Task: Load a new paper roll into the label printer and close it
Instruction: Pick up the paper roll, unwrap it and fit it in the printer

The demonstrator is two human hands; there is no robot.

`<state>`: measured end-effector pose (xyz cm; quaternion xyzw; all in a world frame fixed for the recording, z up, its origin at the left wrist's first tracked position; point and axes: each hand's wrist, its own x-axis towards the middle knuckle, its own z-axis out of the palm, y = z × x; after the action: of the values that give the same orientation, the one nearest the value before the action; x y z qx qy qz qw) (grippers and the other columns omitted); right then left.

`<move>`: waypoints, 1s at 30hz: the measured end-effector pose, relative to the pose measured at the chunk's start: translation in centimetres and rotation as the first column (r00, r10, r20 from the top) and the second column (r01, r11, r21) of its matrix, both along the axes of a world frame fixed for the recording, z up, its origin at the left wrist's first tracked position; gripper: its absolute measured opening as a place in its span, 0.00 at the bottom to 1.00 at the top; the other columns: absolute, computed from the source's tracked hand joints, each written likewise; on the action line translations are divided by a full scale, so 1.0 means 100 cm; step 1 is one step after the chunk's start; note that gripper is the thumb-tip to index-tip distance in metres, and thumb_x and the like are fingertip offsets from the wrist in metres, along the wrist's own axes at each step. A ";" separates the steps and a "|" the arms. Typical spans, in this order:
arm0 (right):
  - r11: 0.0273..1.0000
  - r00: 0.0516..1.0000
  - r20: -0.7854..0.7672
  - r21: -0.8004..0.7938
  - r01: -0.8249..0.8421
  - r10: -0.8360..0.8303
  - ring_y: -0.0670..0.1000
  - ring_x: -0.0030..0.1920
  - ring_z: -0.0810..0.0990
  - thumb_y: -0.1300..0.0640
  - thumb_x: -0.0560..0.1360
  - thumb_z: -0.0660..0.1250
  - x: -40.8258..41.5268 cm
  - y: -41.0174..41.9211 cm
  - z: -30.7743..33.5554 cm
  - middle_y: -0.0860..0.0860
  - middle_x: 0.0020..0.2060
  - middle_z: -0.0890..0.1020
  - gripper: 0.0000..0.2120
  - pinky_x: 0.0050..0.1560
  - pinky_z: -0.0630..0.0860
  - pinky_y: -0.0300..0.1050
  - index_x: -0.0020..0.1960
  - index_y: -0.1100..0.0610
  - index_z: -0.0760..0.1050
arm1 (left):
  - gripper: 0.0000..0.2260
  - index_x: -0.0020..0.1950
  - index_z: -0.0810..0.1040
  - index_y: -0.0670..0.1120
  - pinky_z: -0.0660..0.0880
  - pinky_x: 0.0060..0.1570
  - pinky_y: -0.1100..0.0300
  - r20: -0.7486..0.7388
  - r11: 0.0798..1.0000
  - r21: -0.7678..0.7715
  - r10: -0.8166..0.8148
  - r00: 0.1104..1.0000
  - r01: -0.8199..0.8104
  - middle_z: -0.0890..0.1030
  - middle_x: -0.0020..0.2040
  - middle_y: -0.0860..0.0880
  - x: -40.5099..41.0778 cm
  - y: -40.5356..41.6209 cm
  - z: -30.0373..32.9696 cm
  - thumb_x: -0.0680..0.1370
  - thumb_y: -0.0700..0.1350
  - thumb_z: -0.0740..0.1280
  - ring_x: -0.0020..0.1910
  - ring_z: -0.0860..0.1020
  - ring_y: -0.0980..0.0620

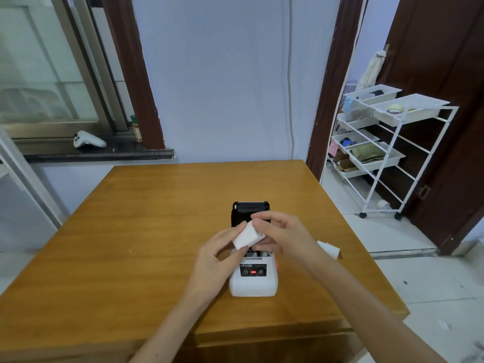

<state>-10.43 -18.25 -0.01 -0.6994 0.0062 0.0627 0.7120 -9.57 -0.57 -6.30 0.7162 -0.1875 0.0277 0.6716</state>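
A small white label printer [253, 284] stands on the wooden table [146, 231], its black lid [250, 209] swung open toward the far side. A red light glows on its front panel. Just above the open bay, both hands hold a white paper roll [247, 236]. My left hand [218, 254] pinches its lower left edge. My right hand [281, 235] grips its upper right end with the fingertips. The hands and the roll hide the inside of the bay.
A loose piece of white paper [330, 248] lies on the table right of the printer, partly behind my right forearm. A white wire rack with trays [379, 142] stands by the doorway at right. A white controller [89, 140] rests on the windowsill at left.
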 end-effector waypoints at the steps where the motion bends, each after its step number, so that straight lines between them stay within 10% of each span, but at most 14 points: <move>1: 1.000 1.000 -0.005 0.002 -0.005 0.005 0.51 0.42 0.87 0.59 0.76 0.70 0.000 0.000 0.001 0.58 0.43 0.86 0.07 0.43 0.83 0.40 0.54 0.57 0.81 | 0.25 0.63 0.81 0.62 0.76 0.55 0.66 0.012 1.000 0.013 -0.005 1.000 0.005 0.82 0.60 0.61 0.000 0.000 0.002 0.77 0.32 0.70 0.60 0.80 0.59; 9: 0.999 0.998 -0.050 0.035 -0.040 0.042 0.59 0.53 0.85 0.63 0.77 0.68 0.002 0.001 -0.002 0.63 0.51 0.85 0.08 0.51 0.83 0.49 0.54 0.63 0.82 | 0.17 0.59 0.83 0.64 0.77 0.62 0.58 0.040 0.999 0.011 -0.044 0.998 0.044 0.79 0.66 0.62 0.000 0.008 0.002 0.73 0.48 0.72 0.67 0.77 0.57; 14: 0.995 0.989 -0.126 0.068 -0.073 0.081 0.58 0.53 0.85 0.64 0.77 0.68 0.003 -0.001 -0.006 0.63 0.53 0.85 0.10 0.50 0.83 0.45 0.58 0.63 0.80 | 0.18 0.54 0.86 0.59 0.78 0.61 0.54 0.023 0.998 0.018 -0.064 0.998 0.063 0.80 0.65 0.62 0.003 0.014 -0.002 0.76 0.36 0.72 0.66 0.79 0.54; 23: 0.997 0.986 -0.147 0.014 -0.073 0.074 0.54 0.52 0.86 0.62 0.76 0.69 0.007 -0.003 -0.008 0.58 0.51 0.86 0.11 0.53 0.83 0.45 0.58 0.59 0.80 | 0.11 0.51 0.87 0.60 0.78 0.59 0.57 -0.065 0.998 0.001 -0.056 0.996 0.057 0.82 0.61 0.63 0.001 0.011 0.006 0.71 0.49 0.73 0.63 0.79 0.59; 30: 0.992 0.988 -0.117 -0.068 -0.106 0.097 0.55 0.46 0.87 0.58 0.78 0.67 0.010 -0.004 -0.006 0.60 0.51 0.86 0.11 0.45 0.83 0.40 0.60 0.58 0.80 | 0.16 0.47 0.89 0.52 0.80 0.54 0.60 -0.099 0.994 -0.113 -0.018 0.995 0.007 0.86 0.57 0.57 0.003 0.008 0.003 0.75 0.31 0.71 0.56 0.83 0.57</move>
<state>-9.45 -18.68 -0.57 -0.7200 0.0132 0.1381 0.6800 -9.22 0.21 -5.99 0.6767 -0.1565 -0.0018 0.7194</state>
